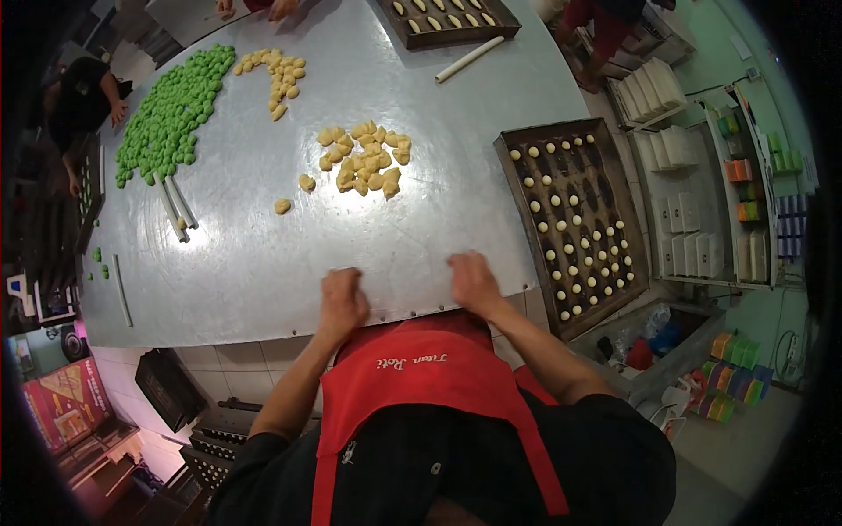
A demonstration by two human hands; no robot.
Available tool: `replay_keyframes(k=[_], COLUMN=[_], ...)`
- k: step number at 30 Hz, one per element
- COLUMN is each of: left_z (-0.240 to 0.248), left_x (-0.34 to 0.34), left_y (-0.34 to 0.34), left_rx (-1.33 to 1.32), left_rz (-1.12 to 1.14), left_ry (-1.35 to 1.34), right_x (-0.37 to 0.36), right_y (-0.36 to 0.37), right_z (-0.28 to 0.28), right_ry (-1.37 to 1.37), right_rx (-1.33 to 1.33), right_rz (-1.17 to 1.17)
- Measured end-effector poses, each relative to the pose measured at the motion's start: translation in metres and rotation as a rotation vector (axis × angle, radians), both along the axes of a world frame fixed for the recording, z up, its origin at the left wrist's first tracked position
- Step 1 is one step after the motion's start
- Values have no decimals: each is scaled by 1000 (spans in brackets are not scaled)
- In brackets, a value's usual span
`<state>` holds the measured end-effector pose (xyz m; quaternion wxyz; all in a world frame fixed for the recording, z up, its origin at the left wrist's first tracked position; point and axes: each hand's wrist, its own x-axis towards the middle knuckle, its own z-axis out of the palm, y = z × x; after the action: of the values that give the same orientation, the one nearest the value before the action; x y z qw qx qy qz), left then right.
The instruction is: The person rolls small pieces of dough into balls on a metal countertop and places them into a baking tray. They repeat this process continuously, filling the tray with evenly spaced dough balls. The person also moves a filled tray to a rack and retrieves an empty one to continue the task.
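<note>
Close to the near edge of the metal table (237,254), my left hand (344,301) rests low with its fingers curled under. My right hand (474,282) is curled in the same way, a forearm's width or so to the right. Whatever may lie beneath either palm is hidden. Beyond them sits a loose group of yellow dough pieces (368,159), uneven in shape. A single rounder dough piece (282,206) lies apart, nearer to my left hand.
Green dough balls (180,110) cover the far left, beside thin rods (171,210). A dark tray (574,219) of small pale balls overlaps the right edge. Another filled tray (443,22) and a rolling pin (469,60) lie at the back. Another person (83,96) works at left.
</note>
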<state>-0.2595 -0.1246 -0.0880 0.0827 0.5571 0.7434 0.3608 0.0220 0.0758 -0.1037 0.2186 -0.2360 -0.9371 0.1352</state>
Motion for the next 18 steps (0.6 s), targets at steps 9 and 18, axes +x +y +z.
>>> replay_keyframes(k=[9, 18], left_z=[7, 7], left_x=[-78, 8], left_y=[55, 78], left_rx=[-46, -5], left_rz=[-18, -51], left_ry=[66, -16], right_x=[-40, -76], right_y=[90, 15], right_z=[24, 25], right_ry=[139, 33], right_rx=[32, -114], right_rz=[-22, 98])
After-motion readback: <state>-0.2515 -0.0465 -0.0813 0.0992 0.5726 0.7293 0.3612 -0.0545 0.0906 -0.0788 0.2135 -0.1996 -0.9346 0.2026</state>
